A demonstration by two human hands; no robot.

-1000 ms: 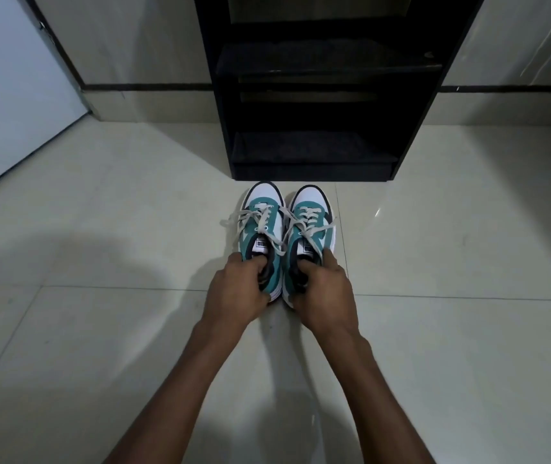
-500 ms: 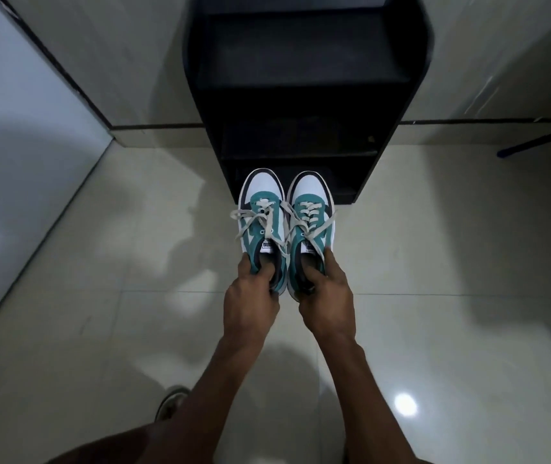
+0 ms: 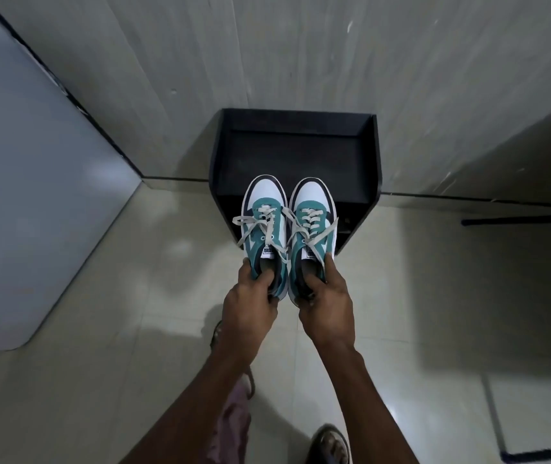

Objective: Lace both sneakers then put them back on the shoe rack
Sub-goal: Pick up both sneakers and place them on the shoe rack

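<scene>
Left hand (image 3: 249, 304): clamped on the heel collar of the left sneaker (image 3: 264, 226), fingers hooked inside the opening, thumb outside; a grip at the heel leaves the toe free to lead.
Right hand (image 3: 327, 308): same clamp on the heel collar of the right sneaker (image 3: 314, 226), fingers tucked inside the shoe.
Sneakers: teal and white, side by side and touching along their inner edges, toes pointing away, held level in the air above the floor (image 3: 133, 329); carried as a pair, likely so both land together.
Laces (image 3: 269, 229): threaded through the eyelets on both shoes, loose ends trailing over the sides; whether knotted, cannot tell.
Shoe rack (image 3: 297, 152): black, against the wall (image 3: 300, 55), seen from above; toes overlapping its front edge in the view, not yet resting on it.
Task stage: lacing judged done, placement on the rack under way.
Change from half a second earlier: rack's open front shelves then in sight, now only its top tray, so viewpoint higher and closer; sneakers raised with it; grips unchanged.
Feet (image 3: 331, 443): sandalled, near the bottom edge, more in view than earlier.
</scene>
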